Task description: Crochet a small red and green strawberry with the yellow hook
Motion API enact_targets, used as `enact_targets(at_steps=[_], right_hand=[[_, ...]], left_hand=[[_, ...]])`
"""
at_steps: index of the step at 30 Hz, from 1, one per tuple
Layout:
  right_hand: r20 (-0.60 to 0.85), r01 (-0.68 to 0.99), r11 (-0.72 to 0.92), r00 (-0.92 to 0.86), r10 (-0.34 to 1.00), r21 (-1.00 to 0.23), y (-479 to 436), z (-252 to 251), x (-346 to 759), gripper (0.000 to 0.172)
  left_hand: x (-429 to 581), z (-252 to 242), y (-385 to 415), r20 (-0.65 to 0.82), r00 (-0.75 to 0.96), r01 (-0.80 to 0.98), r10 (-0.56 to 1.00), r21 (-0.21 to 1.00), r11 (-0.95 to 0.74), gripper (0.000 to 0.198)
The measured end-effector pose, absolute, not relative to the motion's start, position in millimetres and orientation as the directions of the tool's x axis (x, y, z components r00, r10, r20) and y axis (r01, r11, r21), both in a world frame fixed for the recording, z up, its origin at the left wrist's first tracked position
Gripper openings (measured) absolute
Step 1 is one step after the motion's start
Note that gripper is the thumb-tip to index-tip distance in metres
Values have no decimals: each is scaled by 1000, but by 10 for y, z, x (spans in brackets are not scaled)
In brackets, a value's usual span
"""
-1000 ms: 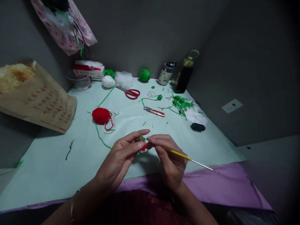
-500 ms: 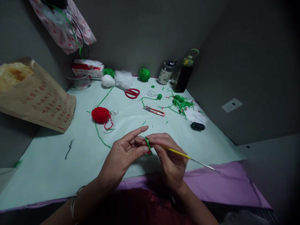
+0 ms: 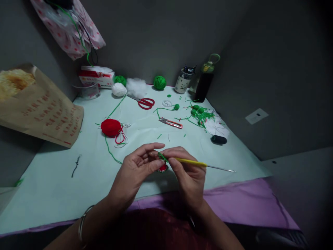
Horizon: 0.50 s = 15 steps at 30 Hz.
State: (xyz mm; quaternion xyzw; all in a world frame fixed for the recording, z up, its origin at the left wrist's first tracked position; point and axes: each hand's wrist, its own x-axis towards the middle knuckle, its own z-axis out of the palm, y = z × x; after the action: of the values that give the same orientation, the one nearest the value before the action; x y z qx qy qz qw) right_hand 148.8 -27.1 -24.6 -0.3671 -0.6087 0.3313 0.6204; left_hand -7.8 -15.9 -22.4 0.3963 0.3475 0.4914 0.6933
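Observation:
Between thumb and fingers, my left hand [image 3: 137,166] pinches a small red and green crochet piece [image 3: 163,168], partly hidden by the fingers. A strand of green yarn [image 3: 114,156] runs across the table to that hand. My right hand [image 3: 188,173] is closed round a crochet hook [image 3: 192,162] with a yellow grip, its bare metal end sticking out to the right. The hook's working tip is at the green stitches, mostly covered by my fingers. Beyond my hands lie orange-handled thread snips [image 3: 170,123] and a red yarn ball [image 3: 111,128].
Red-handled scissors [image 3: 145,103], a white yarn ball [image 3: 119,89], stuffing [image 3: 136,87] and a green yarn ball [image 3: 159,83] lie at the back. Small green crocheted pieces [image 3: 200,113] are heaped on the right. A paper bag [image 3: 49,107] stands left; a dark bottle [image 3: 204,85] stands back right.
The hook has swung to a flatter angle, its free end higher and further left. More of the red part shows below my left thumb. My left index finger has lowered slightly.

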Motion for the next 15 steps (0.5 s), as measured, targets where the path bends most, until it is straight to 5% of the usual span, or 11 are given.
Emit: enact_targets(at_steps=[4, 8, 12, 15], right_hand=[[620, 199, 612, -27, 784, -765, -287, -229, 1472, 28], [800, 457, 749, -123, 587, -479, -286, -295, 1468, 36], [885, 657, 735, -227, 406, -168, -261, -418, 1482, 38], [901, 717, 689, -222, 374, -109, -256, -462, 1486, 37]], left_hand=[[-36, -264, -166, -57, 179, -405, 982, 905, 126, 11], [26, -249, -197, -111, 35, -465, 993, 878, 114, 5], [75, -148, -227, -246, 57, -604, 968, 763, 230, 14], [106, -91, -237, -281, 124, -675, 952, 679, 288, 10]])
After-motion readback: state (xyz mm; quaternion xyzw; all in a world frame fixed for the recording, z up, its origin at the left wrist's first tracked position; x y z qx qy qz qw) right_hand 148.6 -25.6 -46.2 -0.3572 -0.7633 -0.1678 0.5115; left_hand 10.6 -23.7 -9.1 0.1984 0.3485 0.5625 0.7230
